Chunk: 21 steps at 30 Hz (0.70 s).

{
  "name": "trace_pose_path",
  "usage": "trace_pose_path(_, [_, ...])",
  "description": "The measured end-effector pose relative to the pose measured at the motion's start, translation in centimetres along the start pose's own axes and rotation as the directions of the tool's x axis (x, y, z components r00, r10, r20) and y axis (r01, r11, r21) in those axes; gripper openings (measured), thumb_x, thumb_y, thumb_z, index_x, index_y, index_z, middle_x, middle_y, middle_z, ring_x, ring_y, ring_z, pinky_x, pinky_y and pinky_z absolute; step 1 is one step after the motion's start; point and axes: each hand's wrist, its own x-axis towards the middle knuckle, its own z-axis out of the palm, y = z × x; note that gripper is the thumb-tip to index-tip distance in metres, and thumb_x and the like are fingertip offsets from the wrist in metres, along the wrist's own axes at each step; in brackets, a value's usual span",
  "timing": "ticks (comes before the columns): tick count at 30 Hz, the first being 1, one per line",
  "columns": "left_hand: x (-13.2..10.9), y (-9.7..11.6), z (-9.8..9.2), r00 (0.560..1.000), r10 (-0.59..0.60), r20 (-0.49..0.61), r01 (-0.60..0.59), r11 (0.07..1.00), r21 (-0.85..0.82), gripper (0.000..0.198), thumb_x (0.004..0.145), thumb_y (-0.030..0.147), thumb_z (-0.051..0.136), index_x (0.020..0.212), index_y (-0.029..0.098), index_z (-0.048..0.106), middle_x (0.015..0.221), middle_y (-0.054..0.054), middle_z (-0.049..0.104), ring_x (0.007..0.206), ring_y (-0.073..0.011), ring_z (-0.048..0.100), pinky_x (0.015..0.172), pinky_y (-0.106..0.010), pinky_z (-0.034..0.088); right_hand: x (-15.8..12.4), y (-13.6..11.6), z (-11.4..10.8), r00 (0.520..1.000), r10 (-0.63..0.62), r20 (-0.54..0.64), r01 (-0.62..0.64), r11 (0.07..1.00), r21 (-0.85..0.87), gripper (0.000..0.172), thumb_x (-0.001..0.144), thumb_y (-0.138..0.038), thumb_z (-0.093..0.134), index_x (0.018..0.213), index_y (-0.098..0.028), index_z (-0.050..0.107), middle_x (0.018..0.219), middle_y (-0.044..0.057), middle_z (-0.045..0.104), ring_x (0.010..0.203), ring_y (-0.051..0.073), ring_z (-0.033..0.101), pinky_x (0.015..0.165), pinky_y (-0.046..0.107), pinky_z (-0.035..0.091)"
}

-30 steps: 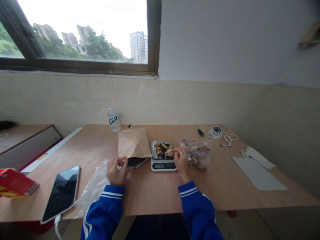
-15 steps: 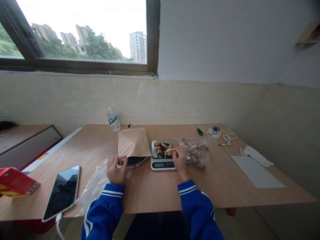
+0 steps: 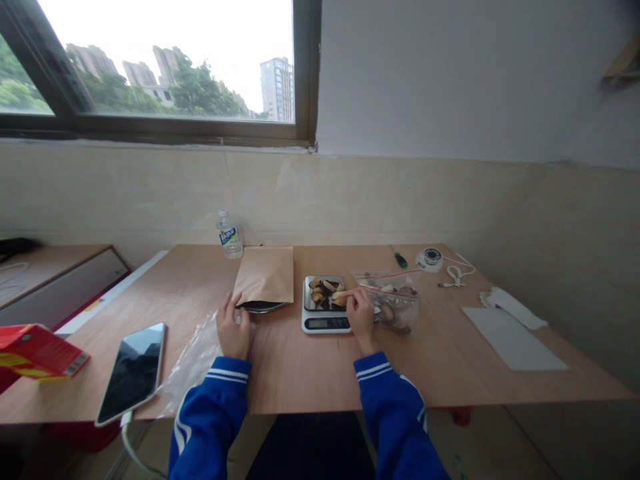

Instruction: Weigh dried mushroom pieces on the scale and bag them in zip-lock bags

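A small digital scale (image 3: 323, 323) sits in the middle of the wooden table (image 3: 310, 370), its tray heaped with dried mushroom pieces (image 3: 325, 291). My right hand (image 3: 361, 314) rests at the scale's right edge, fingers pinched on a pale piece. Just right of it lies a clear zip bag (image 3: 393, 301) holding more pieces. My left hand (image 3: 233, 328) lies on the table with fingers stretched toward a dark flat object (image 3: 261, 307) poking out from under a brown paper bag (image 3: 265, 275). A clear plastic bag (image 3: 193, 363) lies under my left wrist.
A phone (image 3: 134, 371) with a cable and a red box (image 3: 37, 349) lie at the left edge. A water bottle (image 3: 229, 235) stands at the back. A green tool (image 3: 401, 260), a round white device (image 3: 430, 259), a cord and white sheets (image 3: 510, 337) are on the right.
My left hand has flattened, its fingers loosening from the dark object under the paper bag. My right hand stays at the scale's edge. The view shifted slightly.
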Motion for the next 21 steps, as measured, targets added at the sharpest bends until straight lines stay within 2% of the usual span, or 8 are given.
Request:
trace_pose_path(3, [0.2, 1.7, -1.6, 0.99, 0.06, -0.129, -0.059, 0.998, 0.013, 0.025, 0.081, 0.02, 0.041, 0.091, 0.016, 0.064, 0.1, -0.009, 0.06, 0.101, -0.0211, 0.054, 0.091, -0.038, 0.042, 0.0, 0.0, 0.1, 1.0, -0.011, 0.016, 0.011, 1.0, 0.0, 0.025, 0.081, -0.011, 0.038, 0.068, -0.02, 0.057, 0.074, 0.003, 0.056, 0.075, 0.018, 0.054, 0.074, 0.03, 0.043])
trace_pose_path(6, [-0.1, 3.7, -4.3, 0.986, 0.061, -0.155, -0.056, 0.998, 0.042, 0.022, 0.081, 0.023, 0.041, 0.081, 0.017, 0.062, 0.086, -0.006, 0.058, 0.084, -0.018, 0.056, 0.077, -0.032, 0.046, 0.0, 0.0, 0.1, 1.0, -0.015, 0.022, 0.015, 1.0, 0.011, 0.025, 0.081, -0.011, 0.038, 0.069, -0.02, 0.057, 0.074, 0.003, 0.056, 0.075, 0.018, 0.054, 0.074, 0.03, 0.043])
trace_pose_path(7, [-0.4, 4.1, -5.2, 0.993, 0.02, -0.117, -0.013, 0.998, 0.058, 0.023, 0.081, 0.023, 0.04, 0.081, 0.018, 0.062, 0.084, -0.005, 0.058, 0.078, -0.0168, 0.055, 0.073, -0.03, 0.047, 0.0, -0.1, 0.0, 1.0, -0.015, 0.02, 0.014, 1.0, 0.015, 0.025, 0.081, -0.01, 0.038, 0.069, -0.02, 0.057, 0.074, 0.003, 0.056, 0.075, 0.018, 0.054, 0.074, 0.03, 0.043])
trace_pose_path(9, [-1.3, 4.2, -6.9, 0.994, -0.087, 0.068, 0.08, 0.991, 0.108, 0.023, 0.08, 0.025, 0.039, 0.081, 0.019, 0.061, 0.085, -0.004, 0.059, 0.071, -0.0161, 0.056, 0.069, -0.031, 0.047, 0.0, -0.1, -0.1, 1.0, -0.015, 0.016, 0.014, 1.0, 0.014, 0.025, 0.081, -0.01, 0.038, 0.07, -0.02, 0.057, 0.075, 0.003, 0.057, 0.076, 0.018, 0.055, 0.073, 0.03, 0.043])
trace_pose_path(11, [-2.6, 3.5, -8.0, 0.933, -0.211, 0.292, 0.161, 0.969, 0.186, 0.026, 0.077, 0.035, 0.042, 0.087, 0.02, 0.061, 0.084, -0.004, 0.06, 0.066, -0.0173, 0.057, 0.068, -0.034, 0.047, -0.2, -0.3, -0.4, 0.999, -0.027, 0.022, 0.027, 1.0, -0.004, 0.025, 0.082, -0.01, 0.038, 0.069, -0.02, 0.057, 0.075, 0.003, 0.057, 0.076, 0.017, 0.055, 0.073, 0.029, 0.043])
trace_pose_path(14, [-4.3, 1.9, -8.4, 0.822, -0.296, 0.486, 0.219, 0.953, 0.209, 0.04, 0.072, 0.049, 0.047, 0.091, 0.018, 0.063, 0.084, -0.006, 0.058, 0.066, -0.02, 0.06, 0.067, -0.037, 0.049, -0.5, -0.8, -0.7, 0.996, -0.076, 0.038, 0.077, 0.996, -0.035, 0.026, 0.082, -0.009, 0.038, 0.068, -0.02, 0.058, 0.074, 0.003, 0.058, 0.075, 0.017, 0.055, 0.073, 0.029, 0.042])
trace_pose_path(16, [-4.9, 1.2, -8.0, 0.821, -0.277, 0.5, 0.196, 0.958, 0.209, 0.041, 0.071, 0.05, 0.047, 0.091, 0.018, 0.064, 0.085, -0.006, 0.056, 0.067, -0.0201, 0.06, 0.069, -0.037, 0.05, -0.7, -1.1, -0.9, 0.994, -0.107, 0.035, 0.108, 0.993, -0.04, 0.027, 0.082, -0.008, 0.038, 0.068, -0.02, 0.058, 0.073, 0.003, 0.058, 0.073, 0.017, 0.054, 0.073, 0.028, 0.042])
trace_pose_path(21, [-5.2, 0.7, -7.4, 0.855, -0.244, 0.457, 0.185, 0.968, 0.171, 0.039, 0.072, 0.044, 0.043, 0.088, 0.018, 0.067, 0.077, -0.004, 0.056, 0.063, -0.0186, 0.06, 0.07, -0.036, 0.05, -1.2, -1.3, -1.5, 0.994, -0.107, 0.007, 0.107, 0.994, -0.02, 0.026, 0.082, -0.01, 0.039, 0.067, -0.02, 0.058, 0.071, 0.002, 0.057, 0.07, 0.016, 0.055, 0.071, 0.028, 0.043])
